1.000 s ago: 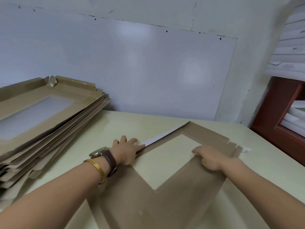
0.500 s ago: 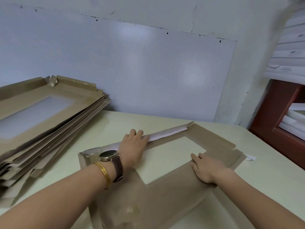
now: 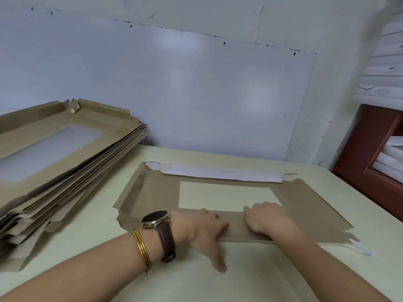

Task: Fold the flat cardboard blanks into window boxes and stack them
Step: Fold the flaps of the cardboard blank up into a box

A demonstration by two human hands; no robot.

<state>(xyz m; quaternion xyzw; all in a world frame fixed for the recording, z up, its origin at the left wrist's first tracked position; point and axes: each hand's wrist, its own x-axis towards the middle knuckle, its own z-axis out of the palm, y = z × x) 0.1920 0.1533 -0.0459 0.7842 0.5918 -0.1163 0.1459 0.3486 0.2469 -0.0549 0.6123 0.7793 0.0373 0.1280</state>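
Note:
A brown cardboard blank (image 3: pixel 309 203) with a rectangular window cut-out lies flat on the table (image 3: pixel 91 234), long side toward me. Its far flap (image 3: pixel 220 173) is folded over and shows its white underside. My left hand (image 3: pixel 202 229), with a watch and gold bangles on the wrist, rests on the blank's near strip, fingers lying along it and thumb stretched out on the table. My right hand (image 3: pixel 267 217) sits just to the right on the same strip, fingers curled round its near edge. A slanting stack of folded window boxes (image 3: pixel 54 158) lies at the left.
A white board (image 3: pixel 174 90) leans against the wall behind the table. At the right stands a red-brown shelf unit (image 3: pixel 368 153) holding white sheets. Bare table top lies between me and the blank.
The blank has turned from a diagonal lie to square with me. Both hands have left its far flap and right side and come to the near edge.

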